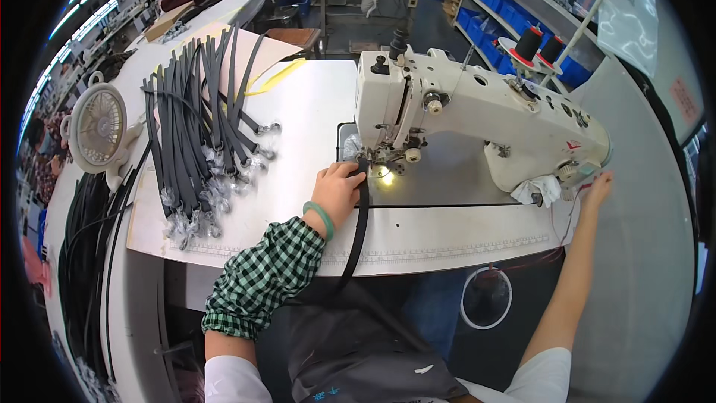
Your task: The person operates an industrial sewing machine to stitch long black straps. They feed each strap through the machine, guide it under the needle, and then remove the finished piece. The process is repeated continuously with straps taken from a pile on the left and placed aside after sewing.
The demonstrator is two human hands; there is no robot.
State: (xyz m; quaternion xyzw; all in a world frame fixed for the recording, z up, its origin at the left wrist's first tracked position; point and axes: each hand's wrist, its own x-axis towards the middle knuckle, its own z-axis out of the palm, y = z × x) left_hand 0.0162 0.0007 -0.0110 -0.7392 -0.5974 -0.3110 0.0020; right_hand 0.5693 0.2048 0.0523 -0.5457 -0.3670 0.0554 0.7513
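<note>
1. Strap (360, 227): a black strap runs from the needle area of the sewing machine (477, 116) back over the front edge of the desk (313, 116) and down toward the person's lap.
2. Left hand (338, 190): rests on the desk just left of the presser foot, fingers curled down onto the upper end of the strap, pinning it beside the lit needle plate. A green bangle (319, 218) sits on the wrist, above a green-and-black checked sleeve cover (265, 280).
3. Right hand (597, 188): reaches to the right end of the machine, fingers extended, touching or just beside the handwheel; whether it is gripping anything, I cannot tell.
4. White cloth (538, 190) lies at the machine base, near the right hand.
5. Pile of dark straps with metal clips (201, 130) lies on the left part of the desk, well apart from the left hand.
6. Small white fan (98, 130) stands at the desk's left edge.
7. Two thread spools (538, 45) stand behind the machine.
</note>
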